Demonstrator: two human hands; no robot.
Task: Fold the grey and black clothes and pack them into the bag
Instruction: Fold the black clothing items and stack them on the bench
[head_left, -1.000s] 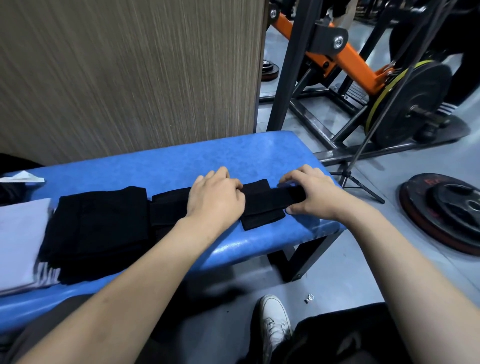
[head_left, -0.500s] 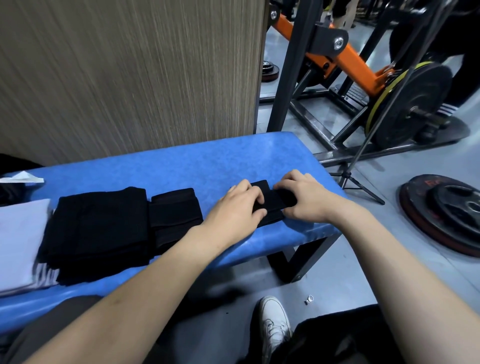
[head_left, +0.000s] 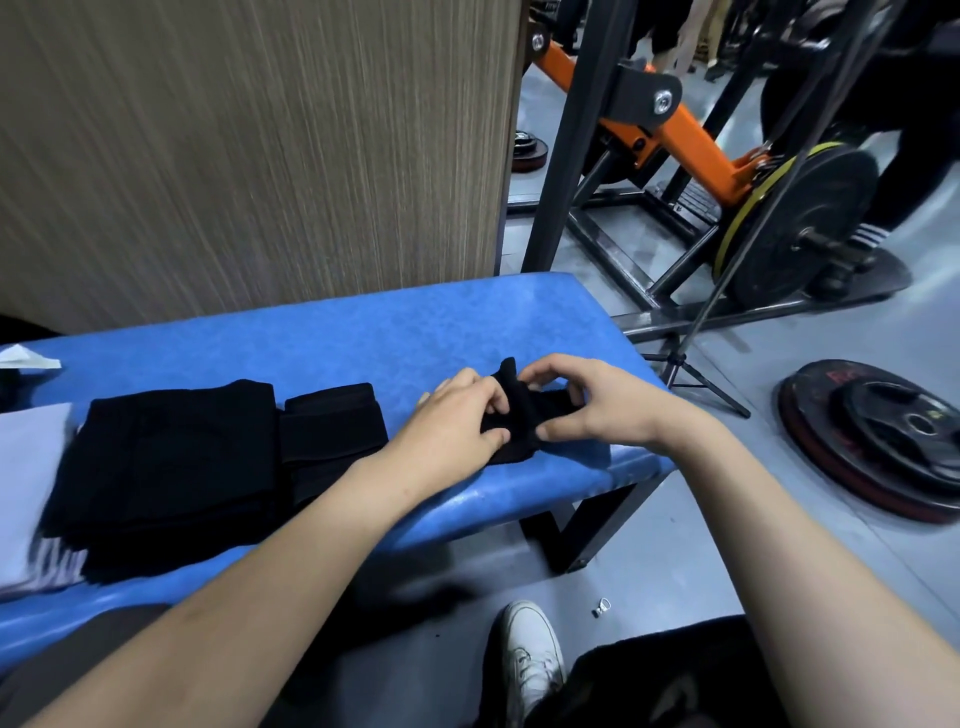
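A small black cloth piece (head_left: 514, 410) lies bunched near the right end of the blue bench (head_left: 363, 338). My left hand (head_left: 457, 415) grips its left side with curled fingers. My right hand (head_left: 587, 400) pinches its right side between thumb and fingers. A folded black garment (head_left: 171, 462) lies further left on the bench, with a smaller folded black piece (head_left: 332, 421) against its right edge. A folded grey garment (head_left: 31, 493) lies at the far left. No bag shows in view.
A wood-grain panel (head_left: 260, 156) stands behind the bench. Right of it are an orange and black weight machine (head_left: 675, 135), a loaded plate (head_left: 800, 223), floor plates (head_left: 883, 436) and a small tripod (head_left: 691, 374). My white shoe (head_left: 530, 660) is on the grey floor.
The long black strip has been folded in from both ends into a short bunch. My left hand moved right, and both hands now grip the bunch and lift its top edge.
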